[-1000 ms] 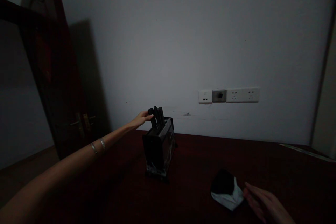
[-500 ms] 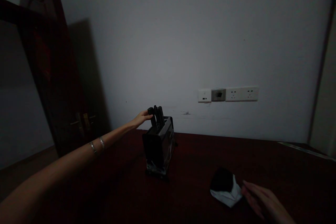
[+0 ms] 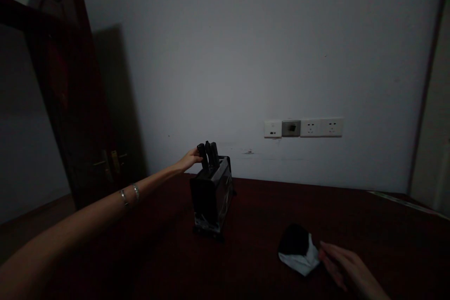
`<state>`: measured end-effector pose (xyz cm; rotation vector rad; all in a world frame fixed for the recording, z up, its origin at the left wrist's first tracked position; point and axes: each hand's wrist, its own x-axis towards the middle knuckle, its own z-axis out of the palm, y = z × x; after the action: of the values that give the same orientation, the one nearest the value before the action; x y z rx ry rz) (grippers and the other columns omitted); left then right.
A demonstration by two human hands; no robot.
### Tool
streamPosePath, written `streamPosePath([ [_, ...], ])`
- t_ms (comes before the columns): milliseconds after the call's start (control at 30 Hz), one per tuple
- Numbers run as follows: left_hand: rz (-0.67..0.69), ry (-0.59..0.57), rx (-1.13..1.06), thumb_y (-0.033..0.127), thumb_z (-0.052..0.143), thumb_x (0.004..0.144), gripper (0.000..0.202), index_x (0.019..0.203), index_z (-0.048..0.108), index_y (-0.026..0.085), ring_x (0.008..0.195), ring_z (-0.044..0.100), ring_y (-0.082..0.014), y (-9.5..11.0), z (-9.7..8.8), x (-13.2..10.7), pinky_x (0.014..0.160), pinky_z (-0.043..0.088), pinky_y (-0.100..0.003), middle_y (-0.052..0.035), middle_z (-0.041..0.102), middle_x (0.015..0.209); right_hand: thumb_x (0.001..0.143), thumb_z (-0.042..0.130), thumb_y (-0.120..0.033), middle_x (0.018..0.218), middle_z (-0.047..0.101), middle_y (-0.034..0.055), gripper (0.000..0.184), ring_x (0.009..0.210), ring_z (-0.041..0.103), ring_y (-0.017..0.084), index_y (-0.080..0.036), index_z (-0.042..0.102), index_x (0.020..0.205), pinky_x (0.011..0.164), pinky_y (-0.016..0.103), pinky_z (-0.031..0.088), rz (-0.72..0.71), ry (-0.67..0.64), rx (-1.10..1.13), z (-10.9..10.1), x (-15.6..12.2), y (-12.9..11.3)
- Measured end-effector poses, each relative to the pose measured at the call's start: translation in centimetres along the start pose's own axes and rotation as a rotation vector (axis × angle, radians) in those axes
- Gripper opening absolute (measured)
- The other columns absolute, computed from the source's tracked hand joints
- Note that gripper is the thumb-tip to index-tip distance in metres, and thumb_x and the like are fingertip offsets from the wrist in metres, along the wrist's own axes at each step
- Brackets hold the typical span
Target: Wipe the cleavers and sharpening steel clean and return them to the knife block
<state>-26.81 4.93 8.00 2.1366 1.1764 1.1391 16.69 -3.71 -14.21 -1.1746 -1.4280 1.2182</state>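
A dark knife block [image 3: 212, 199] stands on a dark red table [image 3: 369, 225], with black knife handles [image 3: 208, 155] sticking out of its top. My left hand [image 3: 190, 159] reaches far out and its fingers curl onto the leftmost handle. My right hand [image 3: 346, 269] lies low at the near right with fingers stretched toward a crumpled white and black cloth [image 3: 298, 249], its fingertips touching the cloth's right edge.
A grey wall runs behind the table with a row of white sockets and a switch [image 3: 303, 128]. A dark wooden door [image 3: 75, 117] with brass handles stands open at the left. The room is dim.
The view has shifted slightly. My right hand has slid a little left against the cloth. My left hand stays on the knife handle.
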Motion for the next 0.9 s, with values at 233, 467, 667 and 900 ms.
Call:
streamPosePath([
  [233,-0.1,0.046,-0.12,0.01,0.05,0.059,0.051,0.109,0.049,0.01,0.097,0.053,-0.0214,0.4,-0.3,-0.2,0.086,0.04,-0.038,-0.0074,0.06,0.101,0.056,0.047,-0.077,0.042,0.051,0.0042,0.059,0.037,0.046,0.014,-0.019,0.058,0.051,0.036,0.024,0.036,-0.003,0.009,-0.037,0.0,-0.2,-0.4],
  [467,-0.218,0.152,-0.14,0.007,0.048,0.06,0.072,0.13,0.031,0.01,0.104,0.052,-0.0218,0.7,-1.5,-0.8,0.087,0.04,-0.038,-0.0146,0.054,0.118,0.059,0.046,-0.076,0.042,0.046,0.0006,0.061,0.036,0.043,0.011,-0.016,0.057,0.055,0.036,0.023,0.032,-0.007,-0.023,0.009,0.1,0.3,0.7],
  [667,-0.307,0.22,-0.096,0.005,0.047,0.069,0.071,0.136,0.024,0.012,0.106,0.052,-0.0211,0.1,-2.6,-2.0,0.087,0.042,-0.037,-0.0171,0.049,0.125,0.064,0.046,-0.072,0.043,0.047,0.0004,0.057,0.037,0.043,0.011,-0.017,0.058,0.056,0.037,0.023,0.032,-0.026,-0.036,0.0,0.1,0.4,1.1],
  [900,-0.509,0.332,0.081,0.031,0.05,0.085,0.034,0.115,0.049,0.015,0.095,0.055,-0.0188,-5.2,-1.8,-5.5,0.08,0.047,-0.039,-0.0084,0.052,0.113,0.065,0.05,-0.067,0.042,0.047,-0.001,0.053,0.037,0.042,0.009,-0.015,0.057,0.057,0.038,0.021,0.03,-0.05,-0.058,0.036,0.1,0.6,1.3],
])
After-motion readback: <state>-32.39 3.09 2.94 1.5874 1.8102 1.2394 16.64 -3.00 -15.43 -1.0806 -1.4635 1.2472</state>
